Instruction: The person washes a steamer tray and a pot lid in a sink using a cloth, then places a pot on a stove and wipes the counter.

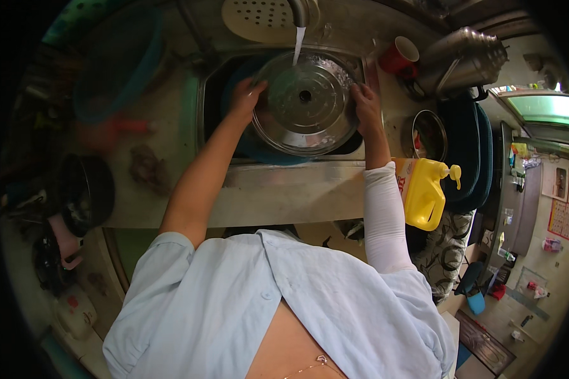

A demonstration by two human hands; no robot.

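Observation:
A round metal pot lid (291, 121) with a small dark centre hole is held over the sink (360, 154). My left hand (247, 97) grips its left rim, and my right hand (366, 102) grips the right rim. From the faucet (299, 14), a stream of water falls onto the upper part of the lid. White streaks, perhaps suds, show near its upper right edge. Under the lid, a blue plastic basin (270, 155) sits partly hidden in the sink.
A perforated cream board (261, 19) lies behind the sink. At the right are a red mug (398, 54), a large metal pot (455, 61), a metal bowl (429, 135) and a yellow pump bottle (424, 194). Leftward are a blue-rimmed basin (140, 87) and a dark pot (87, 194).

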